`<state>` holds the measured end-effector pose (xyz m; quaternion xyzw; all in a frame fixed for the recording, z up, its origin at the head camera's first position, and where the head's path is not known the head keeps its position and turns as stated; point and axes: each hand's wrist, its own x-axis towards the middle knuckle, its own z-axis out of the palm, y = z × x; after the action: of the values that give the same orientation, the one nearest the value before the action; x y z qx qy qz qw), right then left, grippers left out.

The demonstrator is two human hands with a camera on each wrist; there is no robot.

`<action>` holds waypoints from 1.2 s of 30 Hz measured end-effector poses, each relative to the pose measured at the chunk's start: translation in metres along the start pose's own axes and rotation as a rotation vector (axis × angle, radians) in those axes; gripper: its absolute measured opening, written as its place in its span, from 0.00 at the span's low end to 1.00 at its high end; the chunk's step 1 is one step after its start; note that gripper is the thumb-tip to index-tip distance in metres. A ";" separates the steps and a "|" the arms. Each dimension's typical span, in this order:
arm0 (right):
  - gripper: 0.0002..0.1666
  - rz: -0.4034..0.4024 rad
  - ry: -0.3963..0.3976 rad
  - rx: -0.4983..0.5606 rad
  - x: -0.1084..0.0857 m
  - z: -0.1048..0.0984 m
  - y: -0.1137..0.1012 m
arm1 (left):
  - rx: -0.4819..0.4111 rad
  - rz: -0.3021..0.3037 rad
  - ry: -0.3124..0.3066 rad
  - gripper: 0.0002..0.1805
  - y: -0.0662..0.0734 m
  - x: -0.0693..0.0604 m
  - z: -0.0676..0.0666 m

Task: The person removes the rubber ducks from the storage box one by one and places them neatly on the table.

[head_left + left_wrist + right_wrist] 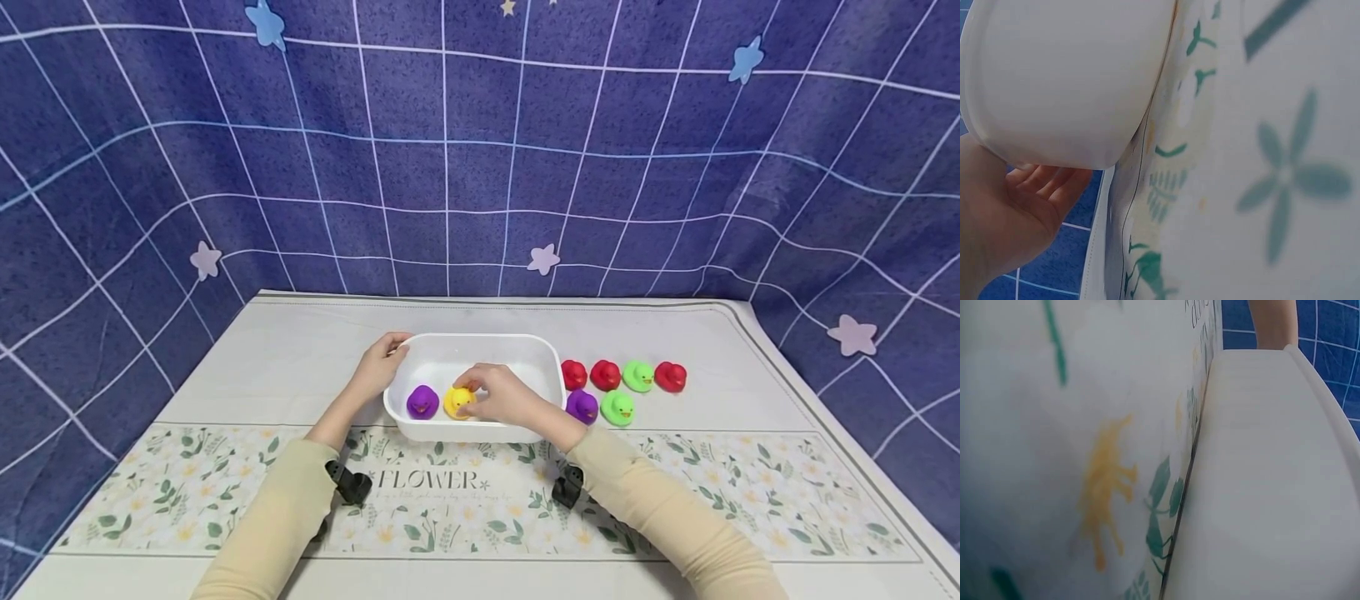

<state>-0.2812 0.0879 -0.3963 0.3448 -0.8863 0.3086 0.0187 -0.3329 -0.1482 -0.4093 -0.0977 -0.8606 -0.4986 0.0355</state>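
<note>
- On my head view the left hand (pixel 380 367) holds the white tub (pixel 442 358) by its left end; the left wrist view shows its fingers curved against the outside, below the rim.
- The right hand (pixel 501 395) is inside the tub, thumb and fingers in a narrow pinch around the yellow duck (pixel 460 402). I cannot tell whether that duck touches the tub's floor.
- A purple duck (pixel 423 402) sits upright in the tub, just left of the yellow one, its beak toward me.
- The one word I can read clearly is "FLOWER" (pixel 427 479), in dark capitals printed on the tablecloth (pixel 322 321), in front of the tub. Below it runs a line of small script (pixel 442 497), too faint for me to make out.
- My right wrist view catches some dark letters (pixel 1197 312) at its top edge, cut off and unreadable.
- The lettering lies in a band of printed flowers and green leaves (pixel 735 492).
- Right of the tub are six more ducks: in the back row, red (pixel 573 375), red (pixel 605 375), green (pixel 638 376) and red (pixel 671 377); in front, purple (pixel 582 407) and green (pixel 617 408).
- Behind the table hangs a blue curtain (pixel 480 175) with pale grid lines and stars.
</note>
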 end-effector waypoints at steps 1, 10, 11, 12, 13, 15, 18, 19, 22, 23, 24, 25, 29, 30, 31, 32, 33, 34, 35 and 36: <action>0.22 0.005 -0.003 0.003 0.000 0.000 0.000 | -0.002 0.001 0.001 0.19 0.000 0.000 0.000; 0.21 0.011 -0.002 -0.008 0.001 0.000 0.000 | 0.003 0.003 -0.001 0.19 0.000 0.001 0.000; 0.21 0.010 -0.002 -0.012 0.001 0.000 0.000 | 0.005 0.005 0.000 0.19 0.000 0.001 -0.001; 0.21 0.011 -0.001 -0.015 0.001 0.000 0.001 | 0.006 0.006 0.000 0.19 0.000 0.001 -0.001; 0.21 0.013 -0.002 -0.017 0.001 0.000 0.001 | 0.007 0.007 0.001 0.19 0.000 0.002 -0.001; 0.21 0.011 0.000 -0.016 0.001 0.000 0.000 | 0.009 0.009 0.001 0.19 0.001 0.002 -0.001; 0.22 0.018 -0.002 -0.011 0.001 0.000 0.000 | 0.010 0.008 0.001 0.19 0.000 0.002 -0.001; 0.22 0.020 -0.002 -0.009 0.001 0.000 0.000 | 0.010 0.007 0.002 0.19 0.000 0.001 -0.001; 0.22 0.030 0.000 -0.004 0.000 0.000 0.000 | 0.013 0.003 0.001 0.19 0.000 0.000 0.000; 0.22 0.033 0.002 -0.002 -0.001 -0.001 -0.001 | 0.012 0.002 0.002 0.19 0.001 0.000 0.000; 0.22 0.033 0.005 0.001 -0.001 -0.001 -0.001 | 0.012 0.002 0.001 0.19 0.001 -0.001 0.000; 0.22 0.035 0.009 0.004 -0.001 -0.002 -0.001 | 0.009 0.001 0.000 0.19 0.002 -0.001 0.000; 0.21 0.034 0.024 0.007 -0.002 -0.005 -0.002 | 0.008 0.001 -0.002 0.19 0.002 -0.001 0.000; 0.21 0.031 0.028 0.006 -0.003 -0.005 -0.002 | 0.010 0.001 -0.003 0.19 0.002 -0.001 0.000; 0.21 0.026 0.032 0.006 -0.003 -0.006 -0.002 | 0.012 0.001 -0.002 0.19 0.002 -0.001 0.000; 0.21 0.020 0.038 0.003 -0.003 -0.007 -0.003 | 0.014 0.002 -0.003 0.19 0.001 -0.001 0.000; 0.21 0.012 0.042 0.002 -0.004 -0.008 -0.003 | 0.014 0.003 -0.003 0.19 0.001 -0.001 0.000; 0.21 0.006 0.048 0.000 -0.004 -0.008 -0.003 | 0.014 0.004 -0.003 0.19 0.001 -0.001 0.000; 0.21 -0.002 0.053 -0.004 -0.005 -0.009 -0.003 | 0.012 0.005 -0.003 0.19 0.001 -0.001 -0.001; 0.21 -0.013 0.057 -0.013 -0.005 -0.010 -0.003 | 0.011 0.006 -0.001 0.19 0.001 -0.001 -0.001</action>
<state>-0.2769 0.0947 -0.3883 0.3413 -0.8852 0.3126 0.0482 -0.3323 -0.1485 -0.4086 -0.1004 -0.8631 -0.4937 0.0368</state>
